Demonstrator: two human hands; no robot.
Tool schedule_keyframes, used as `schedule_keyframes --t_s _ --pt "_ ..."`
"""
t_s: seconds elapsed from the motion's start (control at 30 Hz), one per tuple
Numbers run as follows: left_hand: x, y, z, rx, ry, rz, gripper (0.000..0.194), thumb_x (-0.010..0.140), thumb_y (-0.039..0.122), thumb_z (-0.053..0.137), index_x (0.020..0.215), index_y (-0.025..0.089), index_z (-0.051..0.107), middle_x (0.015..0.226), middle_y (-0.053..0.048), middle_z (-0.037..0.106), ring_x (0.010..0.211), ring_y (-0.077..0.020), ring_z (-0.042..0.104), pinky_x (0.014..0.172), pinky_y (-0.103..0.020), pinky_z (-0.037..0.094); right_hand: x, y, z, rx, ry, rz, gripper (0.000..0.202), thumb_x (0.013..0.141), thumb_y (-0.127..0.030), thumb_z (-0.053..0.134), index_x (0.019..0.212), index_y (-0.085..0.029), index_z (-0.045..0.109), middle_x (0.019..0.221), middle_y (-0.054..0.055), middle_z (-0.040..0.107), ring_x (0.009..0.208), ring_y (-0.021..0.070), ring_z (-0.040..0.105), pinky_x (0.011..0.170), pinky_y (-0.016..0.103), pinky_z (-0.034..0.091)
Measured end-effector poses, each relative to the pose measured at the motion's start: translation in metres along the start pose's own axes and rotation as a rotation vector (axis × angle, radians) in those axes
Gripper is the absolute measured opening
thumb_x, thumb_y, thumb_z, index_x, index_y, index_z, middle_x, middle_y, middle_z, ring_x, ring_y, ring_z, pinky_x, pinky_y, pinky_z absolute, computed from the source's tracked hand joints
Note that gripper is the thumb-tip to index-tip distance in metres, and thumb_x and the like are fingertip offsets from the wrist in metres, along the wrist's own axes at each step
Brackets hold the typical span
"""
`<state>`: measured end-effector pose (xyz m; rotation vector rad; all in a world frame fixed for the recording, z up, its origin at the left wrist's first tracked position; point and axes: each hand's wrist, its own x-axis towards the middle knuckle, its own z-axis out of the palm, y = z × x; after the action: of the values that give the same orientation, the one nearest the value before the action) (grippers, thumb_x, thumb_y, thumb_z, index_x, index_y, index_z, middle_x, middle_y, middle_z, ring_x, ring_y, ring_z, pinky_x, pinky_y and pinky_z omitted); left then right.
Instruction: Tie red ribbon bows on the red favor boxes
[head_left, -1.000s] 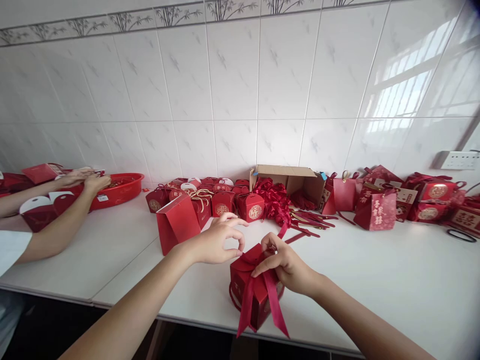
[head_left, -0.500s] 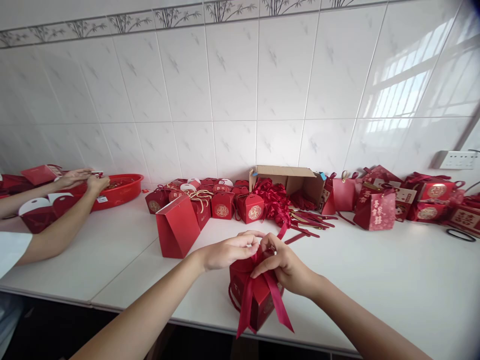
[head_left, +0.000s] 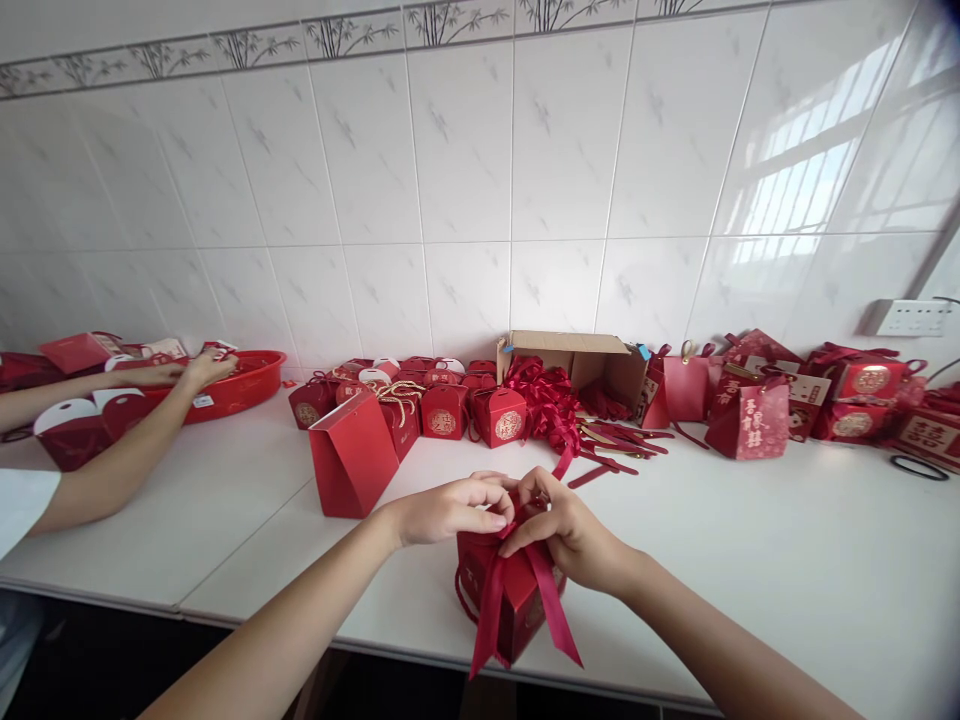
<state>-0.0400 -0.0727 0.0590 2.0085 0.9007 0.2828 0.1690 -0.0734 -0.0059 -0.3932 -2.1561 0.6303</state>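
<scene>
A red gift box (head_left: pixel 517 605) with gold print stands near the table's front edge, a dark red cord at its left side. Across its top lies a red ribbon (head_left: pixel 553 610), whose two tails hang down the front. My left hand (head_left: pixel 457 512) is at the top of the box from the left, its fingers curled closed on the ribbon. From the right, my right hand (head_left: pixel 566 530) pinches the ribbon between thumb and forefinger. The fingers cover most of the ribbon's middle, so the shape of the knot or loop is hidden.
Behind my hands stand a plain red box (head_left: pixel 352 455), several printed gift boxes (head_left: pixel 444 412) and a cardboard carton (head_left: pixel 577 345) with heaped ribbons (head_left: pixel 551 400). Red bags (head_left: pixel 761 425) sit at right. At left, another person's hands (head_left: pixel 202 372) are over a red basin (head_left: pixel 251 390).
My left fingers have curled and shifted slightly at the ribbon, while my right hand keeps its pinch. The other person's hands have moved a little apart above the basin.
</scene>
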Motion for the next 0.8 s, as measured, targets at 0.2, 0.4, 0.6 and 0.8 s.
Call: schedule_keyframes --t_s 0.2,0.4,0.6,0.8 --pt "-0.0084 0.0087 -0.0045 0.067 -0.016 -0.055 0.008 0.074 0.019 0.057 0.077 0.022 0.050 0.144 0.001 0.036 0.135 -0.0225 0.027 0.109 -0.040 0.026 -0.0010 -0.0007 -0.0005 0.002 -0.019 0.023 0.050 0.079 0.007 0.041 0.090 -0.027 0.077 0.092 0.004 0.038 0.086 0.0151 0.048 0.074 0.031 0.049" --pt "-0.0108 0.0099 0.0017 0.243 0.043 -0.060 0.012 0.077 0.029 0.061 0.087 0.024 0.056 0.149 -0.001 0.029 0.143 -0.0259 0.012 0.113 -0.044 0.020 0.0003 -0.0030 -0.0012 0.002 -0.032 0.031 0.053 0.074 0.010 0.041 0.087 -0.026 0.077 0.090 0.003 0.039 0.086 0.0154 0.049 0.075 0.032 0.049" --pt "-0.0114 0.0108 0.0031 0.201 0.045 0.014 0.011 0.082 0.026 0.056 0.086 0.025 0.066 0.149 0.000 0.033 0.144 -0.0266 0.010 0.112 -0.046 0.025 0.0010 -0.0027 -0.0015 -0.011 -0.031 0.024 0.050 0.077 0.007 0.042 0.087 -0.028 0.077 0.089 0.003 0.038 0.085 0.0152 0.048 0.072 0.031 0.049" --pt "-0.0108 0.0071 -0.0023 0.157 0.057 0.080 0.017 0.073 0.015 0.060 0.085 0.025 0.067 0.146 -0.001 0.038 0.143 -0.0255 0.017 0.113 -0.043 0.022 0.0017 -0.0020 -0.0009 -0.027 -0.019 -0.002 0.045 0.084 0.001 0.044 0.086 -0.029 0.077 0.088 0.003 0.038 0.087 0.0158 0.048 0.075 0.031 0.049"
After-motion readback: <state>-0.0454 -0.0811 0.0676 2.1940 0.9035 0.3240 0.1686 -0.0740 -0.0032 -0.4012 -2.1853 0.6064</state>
